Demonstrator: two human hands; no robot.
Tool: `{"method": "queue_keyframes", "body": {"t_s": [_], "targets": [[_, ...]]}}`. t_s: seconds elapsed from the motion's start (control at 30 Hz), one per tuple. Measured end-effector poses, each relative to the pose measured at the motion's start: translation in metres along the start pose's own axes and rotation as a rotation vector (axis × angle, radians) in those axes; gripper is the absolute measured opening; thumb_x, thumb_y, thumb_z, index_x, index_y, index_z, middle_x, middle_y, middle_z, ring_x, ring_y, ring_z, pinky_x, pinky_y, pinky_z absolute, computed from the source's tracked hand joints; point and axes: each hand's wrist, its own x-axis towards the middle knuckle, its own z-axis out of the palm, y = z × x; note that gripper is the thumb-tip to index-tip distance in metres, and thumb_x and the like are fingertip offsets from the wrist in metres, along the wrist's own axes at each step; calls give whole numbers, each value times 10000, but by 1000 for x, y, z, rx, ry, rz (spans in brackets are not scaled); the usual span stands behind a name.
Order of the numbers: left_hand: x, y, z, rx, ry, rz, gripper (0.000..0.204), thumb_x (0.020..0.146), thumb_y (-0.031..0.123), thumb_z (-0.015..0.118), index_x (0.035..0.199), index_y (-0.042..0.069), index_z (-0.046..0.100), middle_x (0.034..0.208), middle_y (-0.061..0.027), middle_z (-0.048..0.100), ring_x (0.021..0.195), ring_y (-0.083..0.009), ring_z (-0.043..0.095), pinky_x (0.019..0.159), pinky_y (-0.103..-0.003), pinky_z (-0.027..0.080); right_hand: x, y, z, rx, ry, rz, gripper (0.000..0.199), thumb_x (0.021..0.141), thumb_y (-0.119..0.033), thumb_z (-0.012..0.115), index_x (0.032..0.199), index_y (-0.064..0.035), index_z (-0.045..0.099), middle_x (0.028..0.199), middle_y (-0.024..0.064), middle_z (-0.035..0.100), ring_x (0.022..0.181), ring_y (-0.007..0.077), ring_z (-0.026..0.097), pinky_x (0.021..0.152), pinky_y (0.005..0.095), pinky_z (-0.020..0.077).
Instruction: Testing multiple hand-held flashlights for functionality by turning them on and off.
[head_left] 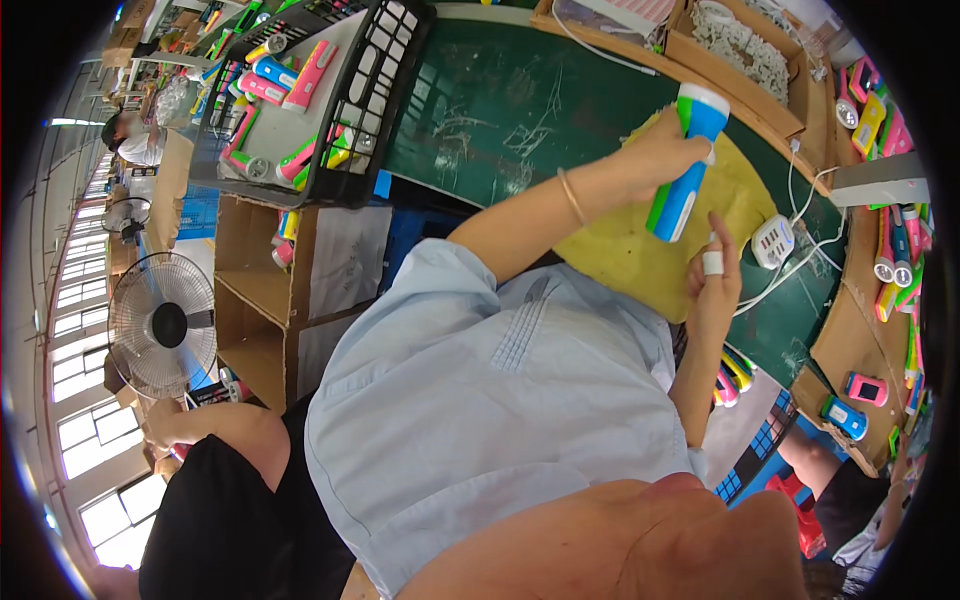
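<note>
My left hand [668, 148] is shut on a blue torch [688, 165] with a green stripe and a white head, held upright over a yellow cloth [625, 260] on the dark green worktable [500, 110]. A thin bracelet circles that wrist. My right hand [716, 275] hovers just right of the torch's lower end, its fingers loosely apart and holding nothing; a white tape ring wraps one finger. My light blue shirt fills the middle of the picture.
A white charger block [772, 241] with white cables lies right of the cloth. A black crate [385, 95] of coloured torches stands at the upper left. More torches [893, 240] line the right side. A fan [165, 325], cardboard boxes [255, 290] and other people sit at the left.
</note>
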Motion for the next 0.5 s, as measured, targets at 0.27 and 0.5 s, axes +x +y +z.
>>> {"method": "queue_keyframes", "body": {"t_s": [0.27, 0.5], "targets": [[12, 13, 3, 1057, 508, 299, 774, 670, 252, 717, 1167, -85, 230, 1069, -262, 390, 881, -405, 532, 725, -432, 474, 11, -20, -20, 184, -60, 67, 312, 912, -128, 430, 1144, 80, 451, 800, 46, 496, 632, 75, 383, 541, 176, 306], [40, -26, -20, 903, 434, 410, 841, 669, 262, 730, 1226, -98, 214, 1024, -242, 476, 941, -349, 544, 786, -377, 473, 15, -5, -19, -48, 66, -18, 213, 849, -79, 554, 983, 85, 578, 941, 101, 581, 660, 74, 432, 590, 175, 350]]}}
